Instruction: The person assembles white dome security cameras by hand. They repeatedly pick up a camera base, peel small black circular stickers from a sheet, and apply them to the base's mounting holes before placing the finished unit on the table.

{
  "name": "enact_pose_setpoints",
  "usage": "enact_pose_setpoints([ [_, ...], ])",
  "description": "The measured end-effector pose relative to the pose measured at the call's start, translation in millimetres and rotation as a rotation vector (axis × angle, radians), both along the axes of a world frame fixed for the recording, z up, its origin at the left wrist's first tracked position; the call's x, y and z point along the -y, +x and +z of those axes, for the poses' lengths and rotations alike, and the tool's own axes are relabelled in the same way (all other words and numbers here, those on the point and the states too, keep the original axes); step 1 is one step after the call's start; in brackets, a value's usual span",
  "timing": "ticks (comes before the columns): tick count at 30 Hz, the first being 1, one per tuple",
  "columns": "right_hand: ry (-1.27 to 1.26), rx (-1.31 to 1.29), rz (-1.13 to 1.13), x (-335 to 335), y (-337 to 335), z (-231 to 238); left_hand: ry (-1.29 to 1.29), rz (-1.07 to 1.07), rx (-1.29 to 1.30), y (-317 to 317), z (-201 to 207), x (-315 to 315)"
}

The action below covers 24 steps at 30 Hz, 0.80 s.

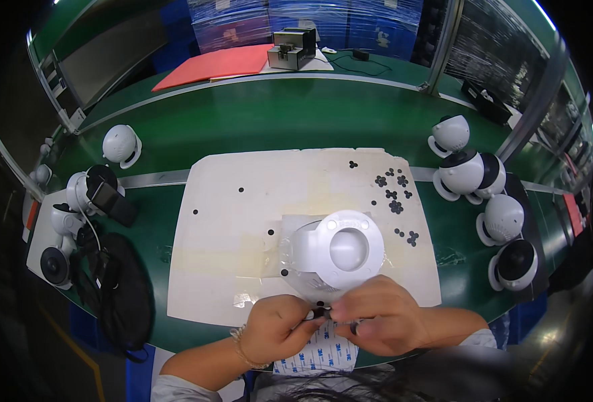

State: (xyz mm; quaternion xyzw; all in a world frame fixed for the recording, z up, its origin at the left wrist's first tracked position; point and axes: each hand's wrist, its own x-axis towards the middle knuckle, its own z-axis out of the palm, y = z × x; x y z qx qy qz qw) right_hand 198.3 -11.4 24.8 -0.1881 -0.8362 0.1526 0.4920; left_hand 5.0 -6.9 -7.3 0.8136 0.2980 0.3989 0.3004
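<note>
My left hand is closed in a pinch near the front edge of the table. Its thumb and forefinger grip a small black round pad. Fingertips of my right hand meet it from the other side, also pinched on a small black pad, partly hidden by the fingers. Just beyond both hands lies a white camera-like device, its ring-shaped base facing up, on a piece of clear plastic film. Under my hands is a white backing sheet with blue print.
Black pads, single and in clusters, lie on the white board. More white devices stand along the right; others sit at left beside a black bag. A metal box and red sheets occupy the back shelf.
</note>
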Motion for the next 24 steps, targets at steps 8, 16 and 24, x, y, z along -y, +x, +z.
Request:
enact_pose_setpoints([
  [8, -0.121, 0.057, 0.280, 1.5, 5.9, 10.6, 0.056, -0.041, -0.068, -2.6, 0.1, -0.8],
  [16, -0.503, -0.308, -0.107, -49.1, 32.9, 6.5, 0.366, 0.157, -0.208, 3.2, 2.5, -3.9],
  [24, -0.664, -0.284, -0.031, -49.6, 40.1, 1.9, 0.354, 0.114, -0.260, -1.1, -2.0, 2.5],
])
